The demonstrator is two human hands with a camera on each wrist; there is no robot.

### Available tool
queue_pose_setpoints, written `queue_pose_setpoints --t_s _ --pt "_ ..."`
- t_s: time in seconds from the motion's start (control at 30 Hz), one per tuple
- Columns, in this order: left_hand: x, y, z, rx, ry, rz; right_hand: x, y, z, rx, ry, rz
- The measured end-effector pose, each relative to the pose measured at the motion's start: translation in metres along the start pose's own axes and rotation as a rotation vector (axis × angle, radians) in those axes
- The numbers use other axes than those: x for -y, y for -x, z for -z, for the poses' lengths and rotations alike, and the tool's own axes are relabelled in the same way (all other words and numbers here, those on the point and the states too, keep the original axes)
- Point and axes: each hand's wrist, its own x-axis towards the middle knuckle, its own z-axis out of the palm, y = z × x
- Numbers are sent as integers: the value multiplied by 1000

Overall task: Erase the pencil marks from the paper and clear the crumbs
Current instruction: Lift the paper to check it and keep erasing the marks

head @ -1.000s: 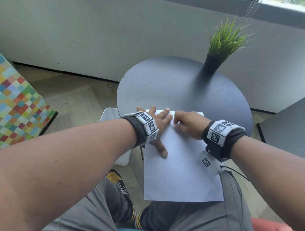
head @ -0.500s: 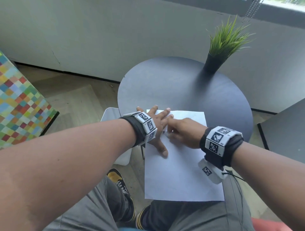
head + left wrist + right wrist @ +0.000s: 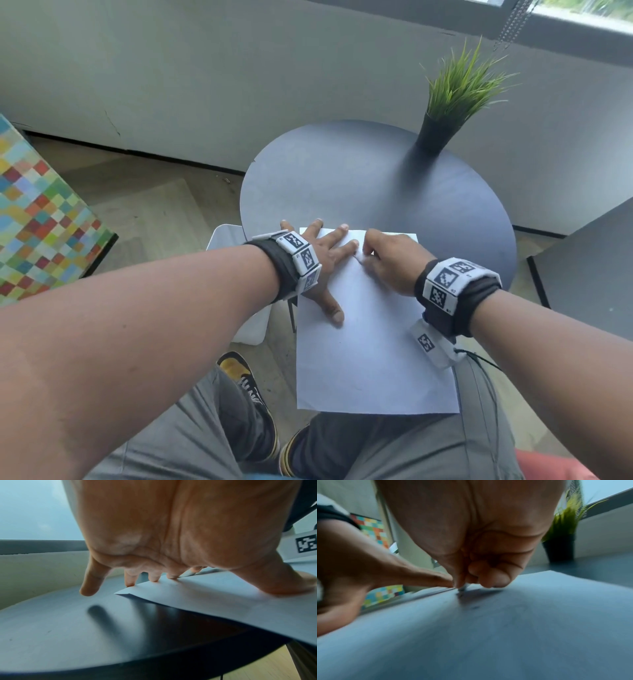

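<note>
A white sheet of paper (image 3: 373, 356) lies on the near part of a round dark table (image 3: 359, 178) and overhangs its edge toward my lap. My left hand (image 3: 325, 260) lies flat and spread on the sheet's far left corner, fingers straight, thumb pointing back along the left edge. My right hand (image 3: 387, 257) is curled, pinching a small white eraser (image 3: 464, 586) whose tip presses on the paper just beside the left index finger. In the left wrist view the paper (image 3: 223, 599) lifts slightly off the table (image 3: 68, 628). Faint dark specks (image 3: 475, 607) lie on the sheet near the eraser.
A potted grass plant (image 3: 455, 99) in a black pot stands at the table's far right. A white stool (image 3: 236, 284) sits under the table's left edge. A colourful checkered surface (image 3: 37, 219) is at the left, a grey surface (image 3: 589, 270) at the right.
My right hand has shifted back and forth over the sheet's top part with the eraser, now sitting close to the left index finger. The left hand has stayed flat in place.
</note>
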Motion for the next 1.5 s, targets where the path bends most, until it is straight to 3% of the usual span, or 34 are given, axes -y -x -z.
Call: queue_pose_setpoints --t_s 0.1,0.17,0.27,0.33,0.43,0.6,0.73,0.8,0.9,0.97,1.07,1.2,1.27,1.37,1.43,1.5 --pt "0 0 1 9 6 -1 18 16 -7 201 62 245" --pt "0 -2 1 11 -5 2 16 15 -4 219 43 234" --pt "-1 -2 0 12 -16 7 -2 2 0 37 17 35" --pt "-2 -1 0 18 -15 11 4 10 -3 52 51 116" --pt "-3 -1 2 23 -15 15 20 27 -6 266 51 291" --pt "-3 -1 0 25 -31 22 4 8 2 44 57 -7" --pt "-5 1 3 40 -19 25 25 28 -12 239 64 269" --pt "-6 1 3 32 -15 26 18 24 -5 232 22 200" --pt "-4 -1 0 20 -18 34 3 12 4 87 13 -54" --pt "-3 -1 0 22 -16 32 14 18 2 87 50 32" --pt "-4 1 1 24 -14 30 30 35 -6 244 52 206" --pt "-4 -1 -1 14 -9 47 3 16 10 113 18 -121" --pt "-5 0 -1 17 -6 55 12 21 7 111 72 -98" --pt "-5 3 -2 9 24 69 35 35 -8 256 86 120" --pt "-7 4 -4 -14 52 102 27 32 -6 234 50 66" --pt "-10 7 -8 -49 72 160 9 21 4 151 25 -115"
